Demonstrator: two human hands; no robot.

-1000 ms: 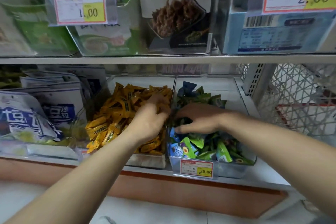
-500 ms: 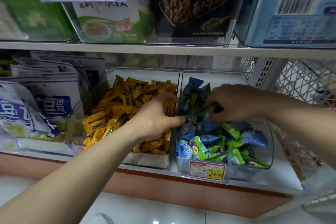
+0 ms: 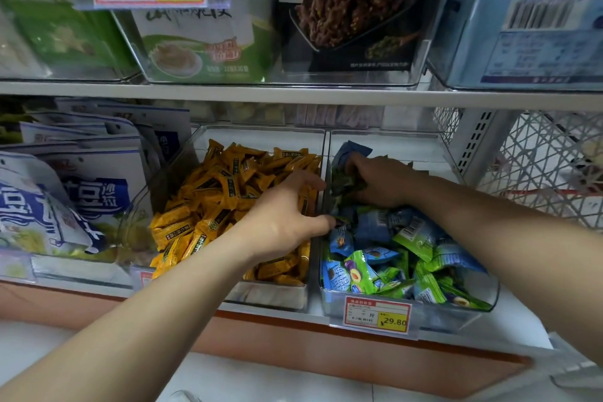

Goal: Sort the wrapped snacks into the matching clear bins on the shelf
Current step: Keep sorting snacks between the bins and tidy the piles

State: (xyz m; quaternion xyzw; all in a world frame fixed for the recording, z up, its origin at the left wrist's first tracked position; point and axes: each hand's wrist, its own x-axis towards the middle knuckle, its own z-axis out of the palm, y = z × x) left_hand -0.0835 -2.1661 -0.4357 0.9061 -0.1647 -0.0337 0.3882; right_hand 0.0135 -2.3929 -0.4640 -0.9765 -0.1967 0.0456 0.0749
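- Left hand: you are holding it over the yellow snacks at the 3 o'clock side of the left bin, fingers curved, thumb tip reaching the right bin. Whether it is pinching a wrapper cannot be told.
- Right hand: you are curling it round a clump of dark green snacks at the 12 o'clock end of the right bin.
- Clump: lying at 9 o'clock of your right palm and 1 o'clock of your left hand; the right hand is nearer.
- Bins: both running 12 to 6, side by side.
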